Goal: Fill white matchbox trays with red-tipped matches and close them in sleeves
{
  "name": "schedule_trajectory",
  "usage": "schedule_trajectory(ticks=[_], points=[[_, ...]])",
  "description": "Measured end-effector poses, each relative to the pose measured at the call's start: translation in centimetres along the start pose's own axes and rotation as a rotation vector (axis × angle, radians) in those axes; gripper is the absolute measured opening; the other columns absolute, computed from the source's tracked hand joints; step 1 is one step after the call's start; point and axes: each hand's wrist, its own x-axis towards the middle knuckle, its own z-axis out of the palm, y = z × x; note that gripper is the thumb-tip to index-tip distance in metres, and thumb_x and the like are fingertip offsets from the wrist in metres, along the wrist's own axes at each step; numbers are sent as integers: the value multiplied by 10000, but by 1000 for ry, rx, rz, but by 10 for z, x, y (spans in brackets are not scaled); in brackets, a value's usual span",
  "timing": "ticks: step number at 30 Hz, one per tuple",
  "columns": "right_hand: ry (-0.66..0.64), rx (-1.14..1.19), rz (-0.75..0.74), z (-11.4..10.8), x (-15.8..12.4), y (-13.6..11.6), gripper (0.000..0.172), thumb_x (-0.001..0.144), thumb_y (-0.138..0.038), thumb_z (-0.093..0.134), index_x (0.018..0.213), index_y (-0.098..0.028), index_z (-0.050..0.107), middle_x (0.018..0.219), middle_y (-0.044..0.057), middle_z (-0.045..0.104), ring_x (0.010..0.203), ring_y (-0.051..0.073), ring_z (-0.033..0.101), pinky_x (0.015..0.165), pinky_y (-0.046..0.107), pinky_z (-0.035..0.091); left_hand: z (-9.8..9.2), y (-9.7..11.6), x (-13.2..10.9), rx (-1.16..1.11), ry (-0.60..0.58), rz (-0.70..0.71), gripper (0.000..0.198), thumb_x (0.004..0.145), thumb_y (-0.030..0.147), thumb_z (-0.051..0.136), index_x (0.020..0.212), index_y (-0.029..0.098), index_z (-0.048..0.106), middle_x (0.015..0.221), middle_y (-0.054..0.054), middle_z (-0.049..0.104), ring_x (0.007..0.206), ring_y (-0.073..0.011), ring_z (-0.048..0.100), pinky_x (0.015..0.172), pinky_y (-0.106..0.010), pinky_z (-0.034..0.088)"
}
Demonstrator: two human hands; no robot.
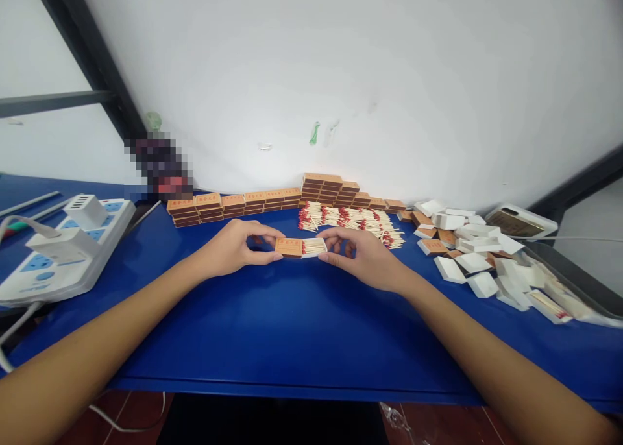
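Observation:
Between my hands is a matchbox, its brown printed sleeve (289, 248) pushed partway over a white inner tray (320, 246) of red-tipped matches. My left hand (238, 247) pinches the sleeve's left end between thumb and fingers. At the opposite end, my right hand (363, 253) grips the tray the same way. Just behind them lies a wide heap of loose matches (348, 219) on the blue table (292, 328). The matches' heads inside the tray show next to the sleeve's edge.
Stacked matchboxes (233, 205) line the wall, tallest at the middle (321, 187). To the right lie a pile of white trays and brown sleeves (472, 244), a filled tray (549, 305) and a phone-like object (523, 219). A power strip (63, 250) with plugged-in chargers stands at left.

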Motion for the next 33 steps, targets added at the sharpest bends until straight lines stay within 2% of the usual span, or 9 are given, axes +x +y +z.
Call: schedule_trajectory(ticks=[10, 16, 19, 22, 25, 29, 33], points=[[38, 33, -5, 5, -4, -11, 346, 923, -476, 798, 1149, -216, 756, 885, 17, 731, 690, 149, 603, 626, 305, 497, 0, 1, 0, -29, 21, -22, 381, 847, 465, 889, 1161, 254, 855, 983, -18, 840, 859, -189, 738, 808, -293, 569], [4, 127, 0, 14, -4, -12, 368, 915, -451, 806, 1204, -226, 768, 902, 20, 733, 778, 177, 663, 650, 309, 525, 3, 4, -1, -53, 21, 2, 376, 853, 457, 897, 1171, 258, 856, 960, -9, 831, 832, -178, 734, 781, -289, 561], [63, 140, 22, 23, -6, -16, 420, 952, -441, 762, 1312, -224, 755, 1019, 55, 771, 863, 206, 698, 739, 350, 584, 6, 7, -2, -58, 53, -11, 403, 860, 494, 897, 1184, 259, 852, 983, -13, 840, 863, -194, 751, 804, -306, 567], [74, 132, 48, 35, -13, -25, 534, 1037, -451, 656, 1536, -262, 638, 1288, 98, 758, 937, 224, 716, 844, 417, 639, 9, 12, -3, -55, 115, -22, 390, 884, 493, 890, 1209, 282, 846, 1016, -10, 847, 936, -214, 765, 868, -328, 572], [30, 130, 19, 45, -21, -36, 624, 1089, -487, 570, 1681, -309, 479, 1501, 121, 664, 1029, 249, 717, 888, 460, 665, 13, 16, -4, -40, 137, -2, 351, 896, 497, 887, 1188, 305, 853, 1009, -10, 845, 958, -225, 760, 892, -341, 573], [-55, 170, -11, 46, -27, -45, 710, 1098, -529, 557, 1750, -356, 336, 1643, 119, 547, 1136, 265, 693, 917, 461, 677, 19, 19, -5, -16, 132, 32, 354, 914, 533, 864, 1195, 317, 856, 1021, -25, 841, 950, -232, 757, 870, -345, 579], [-132, 221, 40, 42, -27, -46, 840, 1095, -536, 560, 1797, -365, 132, 1640, 136, 528, 1150, 257, 688, 883, 438, 680, 20, 21, -5, 50, 93, 40, 357, 943, 521, 828, 1231, 310, 838, 1077, -25, 840, 982, -230, 762, 876, -328, 584]])
